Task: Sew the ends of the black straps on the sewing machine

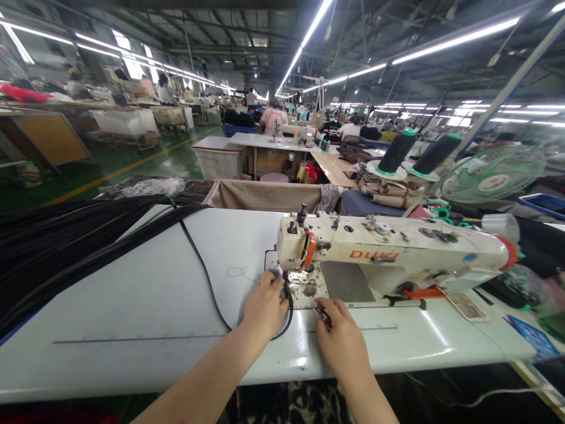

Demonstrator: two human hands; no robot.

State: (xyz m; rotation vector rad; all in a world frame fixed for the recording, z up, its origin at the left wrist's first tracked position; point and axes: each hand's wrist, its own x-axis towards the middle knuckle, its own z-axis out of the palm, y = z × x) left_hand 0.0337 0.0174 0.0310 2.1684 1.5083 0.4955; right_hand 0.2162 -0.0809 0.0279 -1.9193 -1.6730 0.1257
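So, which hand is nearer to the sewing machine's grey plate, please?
The right hand: it is just in front of the grey plate; the left hand is farther off, to its left.

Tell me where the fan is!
In the head view, the fan is on the right, behind the sewing machine and beside the black thread cones.

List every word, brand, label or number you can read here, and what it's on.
"DU", orange, on the sewing machine; the letters after it are partly covered and unclear.
Too small or blurred to read: round blue sticker, fan badge, blue printed sheet, printed paper, ruler scale.
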